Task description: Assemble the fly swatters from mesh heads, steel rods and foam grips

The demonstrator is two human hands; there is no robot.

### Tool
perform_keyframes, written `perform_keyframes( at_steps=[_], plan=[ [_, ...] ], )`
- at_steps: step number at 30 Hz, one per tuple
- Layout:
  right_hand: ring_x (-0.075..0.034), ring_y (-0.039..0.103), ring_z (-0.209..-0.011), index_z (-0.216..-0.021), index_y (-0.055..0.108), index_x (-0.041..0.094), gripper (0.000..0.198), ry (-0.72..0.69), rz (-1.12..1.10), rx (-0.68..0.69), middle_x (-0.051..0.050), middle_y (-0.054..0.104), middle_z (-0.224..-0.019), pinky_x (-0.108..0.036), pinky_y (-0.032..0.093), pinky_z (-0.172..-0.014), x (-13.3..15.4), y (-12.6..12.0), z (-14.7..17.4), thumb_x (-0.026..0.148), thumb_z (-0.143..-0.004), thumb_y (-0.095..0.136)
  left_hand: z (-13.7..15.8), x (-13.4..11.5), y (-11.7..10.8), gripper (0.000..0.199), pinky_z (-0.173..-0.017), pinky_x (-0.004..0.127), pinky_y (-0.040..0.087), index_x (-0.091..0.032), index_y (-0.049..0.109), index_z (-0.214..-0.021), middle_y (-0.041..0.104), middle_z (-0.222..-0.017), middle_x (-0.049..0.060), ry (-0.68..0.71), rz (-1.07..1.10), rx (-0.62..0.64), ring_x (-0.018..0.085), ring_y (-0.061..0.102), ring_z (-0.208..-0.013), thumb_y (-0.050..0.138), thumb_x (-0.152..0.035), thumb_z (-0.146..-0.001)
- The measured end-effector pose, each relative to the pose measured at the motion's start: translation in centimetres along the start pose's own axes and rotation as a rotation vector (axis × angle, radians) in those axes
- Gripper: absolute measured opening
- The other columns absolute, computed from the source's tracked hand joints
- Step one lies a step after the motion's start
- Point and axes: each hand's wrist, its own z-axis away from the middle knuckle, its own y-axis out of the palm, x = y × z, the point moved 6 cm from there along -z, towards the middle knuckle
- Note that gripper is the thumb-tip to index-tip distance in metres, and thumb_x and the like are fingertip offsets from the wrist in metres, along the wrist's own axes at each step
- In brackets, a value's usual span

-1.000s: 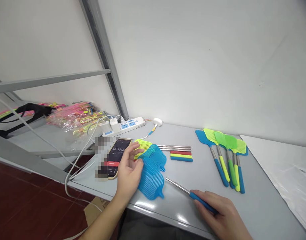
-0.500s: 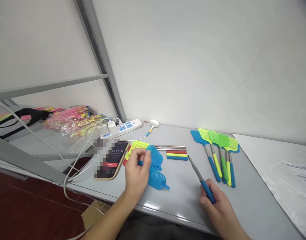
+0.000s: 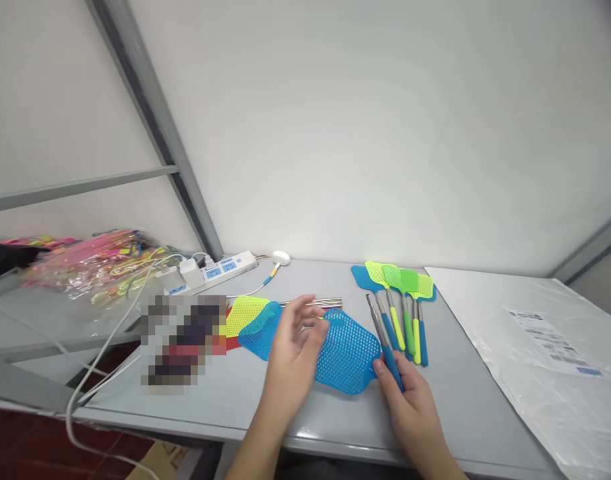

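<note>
My right hand (image 3: 408, 393) is closed round a telescopic fly swatter handle (image 3: 391, 360) with a blue grip and a bare metal rod pointing up and away. A blue mesh fly swatter head (image 3: 348, 353) is raised between my hands, its short stem meeting my right thumb. Beside its left edge is my left hand (image 3: 295, 347), fingers curved and apart; whether the thumb touches the mesh I cannot tell. Behind that hand lie another blue head (image 3: 258, 337) and a yellow head (image 3: 245, 313) with red beneath. Metal rods (image 3: 330, 302) are partly hidden.
Assembled fly swatters (image 3: 405, 313) lie fanned at the back right, beside a white plastic bag (image 3: 525, 333). At left are a partly pixelated phone (image 3: 185, 347), a power strip (image 3: 228, 267) with cables, and bagged colourful goods (image 3: 95, 263). A wall stands behind the table (image 3: 465, 413).
A blue head has come off the table, up and right to my right hand. My left hand has loosened its fingers. The handle has drawn nearer the left hand. The view has swung right.
</note>
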Motion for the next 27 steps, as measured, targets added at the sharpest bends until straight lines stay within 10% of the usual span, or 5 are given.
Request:
perform_keyframes(
  at_steps=[5,8,14,18,27],
  plan=[
    [-0.015,0.052,-0.062,-0.083,0.054,0.021,0.034,0.033,-0.113,-0.089,0.000,0.056,-0.069,-0.023,0.041,-0.052,-0.7,-0.1,-0.3,0.055,-0.088,0.054,4.7,4.1,1.7,0.053,-0.092,0.040,0.050,-0.020,0.060,-0.122,0.066,-0.119,0.014,-0.368,0.325,0.207,0.030,0.062,-0.110,0.076,-0.042,-0.077],
    [-0.015,0.055,-0.066,-0.082,0.054,0.022,0.030,-0.022,-0.043,0.001,0.000,0.059,-0.072,-0.023,0.044,-0.058,-0.3,0.5,0.2,0.049,-0.092,0.051,7.0,6.4,3.2,0.056,-0.095,0.042,0.051,-0.019,0.068,-0.114,0.070,-0.117,0.014,-0.457,0.333,0.066,0.033,0.062,-0.114,0.084,-0.041,-0.065],
    [-0.017,0.058,-0.076,-0.109,0.057,0.022,0.031,-0.055,0.148,0.202,-0.002,0.066,-0.086,-0.025,0.046,-0.069,0.1,1.6,0.8,0.046,-0.096,0.043,5.4,7.2,0.7,0.044,-0.093,0.051,0.053,-0.018,0.066,-0.112,0.074,-0.107,0.012,-0.493,0.560,-0.239,0.034,0.068,-0.105,0.077,-0.040,-0.075],
    [-0.014,0.052,-0.066,-0.091,0.061,0.021,0.032,-0.050,0.300,0.357,0.000,0.061,-0.074,-0.023,0.041,-0.062,0.7,2.4,0.9,0.045,-0.097,0.041,3.5,6.2,-4.0,0.042,-0.092,0.051,0.054,-0.020,0.063,-0.115,0.075,-0.102,0.011,-0.395,0.618,-0.455,0.032,0.070,-0.100,0.075,-0.032,-0.078],
    [-0.017,0.062,-0.069,-0.082,0.067,0.021,0.033,-0.166,0.405,0.438,-0.002,0.065,-0.070,-0.022,0.049,-0.063,1.7,3.3,1.5,0.043,-0.094,0.046,4.2,6.3,-3.9,0.036,-0.090,0.050,0.054,-0.015,0.062,-0.112,0.075,-0.088,0.010,-0.359,0.688,-0.398,0.027,0.074,-0.084,0.071,-0.030,-0.081]
  ],
)
